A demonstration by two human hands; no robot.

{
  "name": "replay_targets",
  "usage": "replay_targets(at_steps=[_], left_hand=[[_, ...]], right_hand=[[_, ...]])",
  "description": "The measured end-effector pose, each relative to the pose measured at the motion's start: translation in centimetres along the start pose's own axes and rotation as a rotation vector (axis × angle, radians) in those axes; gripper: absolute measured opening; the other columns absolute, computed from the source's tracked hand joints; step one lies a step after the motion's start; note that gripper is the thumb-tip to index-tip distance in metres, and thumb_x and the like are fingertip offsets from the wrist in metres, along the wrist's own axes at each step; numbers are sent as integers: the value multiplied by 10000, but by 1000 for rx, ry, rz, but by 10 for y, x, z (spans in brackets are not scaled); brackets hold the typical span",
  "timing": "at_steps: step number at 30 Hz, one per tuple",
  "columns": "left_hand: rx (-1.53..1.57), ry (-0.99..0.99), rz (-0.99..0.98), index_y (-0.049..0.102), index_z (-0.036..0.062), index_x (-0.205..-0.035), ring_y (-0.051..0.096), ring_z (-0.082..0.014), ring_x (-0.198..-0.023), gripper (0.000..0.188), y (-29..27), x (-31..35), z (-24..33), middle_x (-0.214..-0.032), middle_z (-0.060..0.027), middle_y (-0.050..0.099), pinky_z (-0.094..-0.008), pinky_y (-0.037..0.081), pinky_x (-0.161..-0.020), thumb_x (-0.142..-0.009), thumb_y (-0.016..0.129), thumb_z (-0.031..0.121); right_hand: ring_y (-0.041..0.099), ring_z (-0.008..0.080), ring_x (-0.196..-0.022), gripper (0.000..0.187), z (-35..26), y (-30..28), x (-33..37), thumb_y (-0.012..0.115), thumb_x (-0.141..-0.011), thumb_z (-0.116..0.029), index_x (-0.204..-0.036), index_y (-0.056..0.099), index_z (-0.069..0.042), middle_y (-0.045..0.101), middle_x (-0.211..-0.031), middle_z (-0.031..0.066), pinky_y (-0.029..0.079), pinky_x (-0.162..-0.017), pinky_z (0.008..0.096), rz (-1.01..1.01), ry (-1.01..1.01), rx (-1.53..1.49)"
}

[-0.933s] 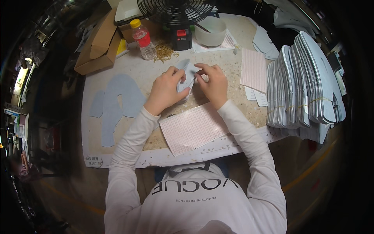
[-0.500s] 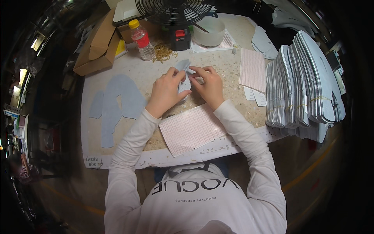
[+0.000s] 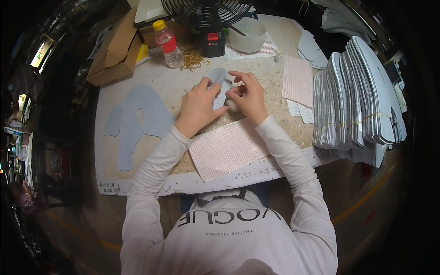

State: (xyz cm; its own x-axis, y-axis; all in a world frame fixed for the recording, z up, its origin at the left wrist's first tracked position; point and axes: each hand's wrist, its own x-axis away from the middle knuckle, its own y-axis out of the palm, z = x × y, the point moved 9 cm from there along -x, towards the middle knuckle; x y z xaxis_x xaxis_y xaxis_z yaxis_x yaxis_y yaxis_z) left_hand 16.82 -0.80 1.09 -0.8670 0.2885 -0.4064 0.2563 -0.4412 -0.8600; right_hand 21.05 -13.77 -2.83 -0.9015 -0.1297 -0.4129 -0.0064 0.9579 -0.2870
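Observation:
Above the middle of the table, my left hand (image 3: 199, 107) is closed around a small stack of blue-grey cut pieces (image 3: 217, 76), thumb low and fingers over the top. My right hand (image 3: 249, 97) is just to its right, thumb and a finger pinched together beside the stack's edge, index finger raised. What that pinch holds is too small to make out. A sheet of small pinkish printed labels (image 3: 229, 149) lies below both hands, close to the table's near edge. Left of my left hand, larger blue-grey cut pieces (image 3: 145, 103) lie flat.
Tall stacks of banded cut pieces (image 3: 355, 101) stand at the right edge. Another label sheet (image 3: 297, 78) lies beside them. Along the back are a cardboard box (image 3: 112, 55), a yellow-capped bottle (image 3: 168, 46), rubber bands (image 3: 193, 60), a black fan (image 3: 206, 13) and a whitish bowl (image 3: 247, 39).
My right hand has shifted slightly right, away from my left hand, and its index finger has lifted. More of the stack of pieces shows between the hands.

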Motion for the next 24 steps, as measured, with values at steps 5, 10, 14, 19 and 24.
replay_targets(at_steps=[5,10,14,19,24], left_hand=[[39,-15,-9,590,115,-878,629,-268,-717,349,1,-1,-5,-958,-46,567,-383,505,-624,-635,781,279],[79,-56,-4,594,116,-896,635,-277,-720,275,0,-5,-19,-937,-52,584,-383,509,-629,-675,710,232],[0,-64,16,591,122,-892,635,-283,-700,250,1,-5,-13,-936,-50,586,-382,513,-620,-687,693,223],[-16,-36,36,595,138,-893,629,-291,-686,236,-1,0,1,-936,-55,589,-383,515,-613,-689,685,216],[57,-53,-6,593,150,-903,631,-286,-693,241,-2,-6,-15,-935,-58,590,-387,513,-610,-693,688,221]], right_hand=[[678,128,-793,498,-13,-5,-2,698,-715,66,-1183,605,-78,534,-1005,75,531,-666,229,45,-135,187],[683,147,-764,456,10,-5,-5,707,-712,46,-1144,619,-71,534,-992,85,528,-658,245,52,32,-74],[681,168,-723,410,7,2,0,691,-709,52,-1100,628,-53,538,-969,103,540,-659,252,4,15,-58],[688,149,-811,369,-7,-3,-3,694,-726,55,-1076,621,-38,572,-988,70,525,-678,238,36,-109,134],[650,135,-888,296,15,-2,-9,655,-735,97,-982,562,-39,541,-1001,45,540,-714,247,3,68,-165]])
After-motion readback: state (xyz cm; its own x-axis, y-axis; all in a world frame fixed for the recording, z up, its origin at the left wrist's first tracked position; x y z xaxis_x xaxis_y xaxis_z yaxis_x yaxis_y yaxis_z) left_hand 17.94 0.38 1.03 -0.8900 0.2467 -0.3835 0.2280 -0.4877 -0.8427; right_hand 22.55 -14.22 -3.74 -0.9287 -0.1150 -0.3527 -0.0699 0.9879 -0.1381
